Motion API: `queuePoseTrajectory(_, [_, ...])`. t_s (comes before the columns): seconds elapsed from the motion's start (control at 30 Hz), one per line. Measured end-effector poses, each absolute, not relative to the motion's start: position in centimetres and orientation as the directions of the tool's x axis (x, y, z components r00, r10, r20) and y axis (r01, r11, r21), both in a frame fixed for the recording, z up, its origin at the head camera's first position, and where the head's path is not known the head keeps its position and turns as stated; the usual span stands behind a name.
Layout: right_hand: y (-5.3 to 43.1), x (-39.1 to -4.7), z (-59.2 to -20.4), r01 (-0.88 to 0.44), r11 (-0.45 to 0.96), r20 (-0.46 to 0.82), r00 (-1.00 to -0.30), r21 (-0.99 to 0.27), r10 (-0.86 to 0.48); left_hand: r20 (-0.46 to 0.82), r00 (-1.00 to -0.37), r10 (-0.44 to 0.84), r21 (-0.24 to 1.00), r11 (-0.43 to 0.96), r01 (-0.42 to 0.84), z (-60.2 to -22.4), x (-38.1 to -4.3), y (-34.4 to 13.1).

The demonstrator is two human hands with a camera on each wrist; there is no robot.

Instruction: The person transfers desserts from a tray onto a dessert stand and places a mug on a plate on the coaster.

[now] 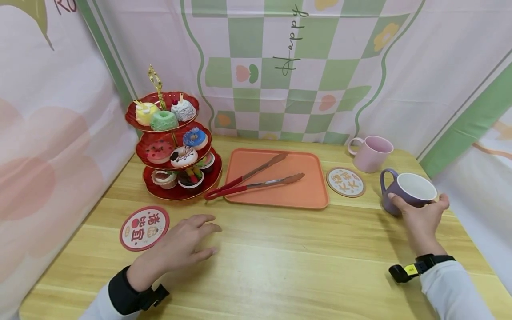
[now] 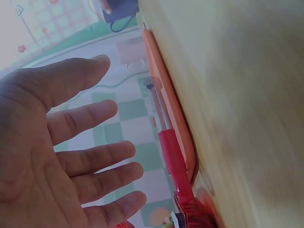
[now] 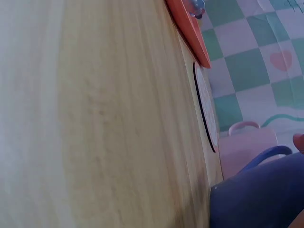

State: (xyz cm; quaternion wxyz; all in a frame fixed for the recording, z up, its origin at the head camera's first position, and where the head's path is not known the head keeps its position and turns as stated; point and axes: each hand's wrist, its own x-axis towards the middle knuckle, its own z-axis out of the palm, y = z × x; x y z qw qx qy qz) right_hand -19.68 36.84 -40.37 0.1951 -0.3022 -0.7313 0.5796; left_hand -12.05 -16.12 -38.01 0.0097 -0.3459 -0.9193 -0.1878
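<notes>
At the right of the head view my right hand (image 1: pixel 424 218) grips a purple mug (image 1: pixel 388 202) with a white inside, thumb on the near side and fingers round the far right. The mug's handle points to the left; its base is at or close to the tabletop. In the right wrist view the purple mug (image 3: pixel 261 194) hides most of that hand. My left hand (image 1: pixel 180 244) hovers over the table at the left, holding nothing. Its fingers are spread and relaxed in the left wrist view, where the palm (image 2: pixel 28 171) shows. Beside it lies a round red-rimmed coaster (image 1: pixel 145 228).
A pink mug (image 1: pixel 372 155) stands behind the purple one, with a round white coaster (image 1: pixel 346 182) to its left. Red-handled tongs (image 1: pixel 256 182) lie across an orange tray (image 1: pixel 280 198). A three-tier red stand (image 1: pixel 216 178) carries several cakes and donuts at the back left.
</notes>
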Motion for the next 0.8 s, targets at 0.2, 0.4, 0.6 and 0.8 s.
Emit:
queuePoseTrajectory(0.2, [37.57,-20.14,-40.46,0.214,0.09,-0.101,-0.74,-0.973,0.666,0.136,-0.76,0.635,0.349,0.687,0.637,-38.19,-12.05,-16.09])
queuePoseTrajectory(0.4, [37.68,-20.33,-40.51,0.192,0.068,-0.098,-0.739,-0.979,0.666,0.126,-0.764,0.633,0.348,0.693,0.631,-38.25,-12.1,-16.17])
queuePoseTrajectory(0.6, [37.61,-20.42,-40.64,0.187,0.073,-0.091,-0.737,-0.98,0.67,0.116,-0.773,0.623,0.329,0.71,0.622,-38.29,-12.1,-16.15])
queuePoseTrajectory(0.8, [37.67,-20.43,-40.84,0.191,0.086,-0.084,-0.734,-0.978,0.674,0.112,-0.772,0.626,0.321,0.713,0.624,-38.36,-12.11,-16.13])
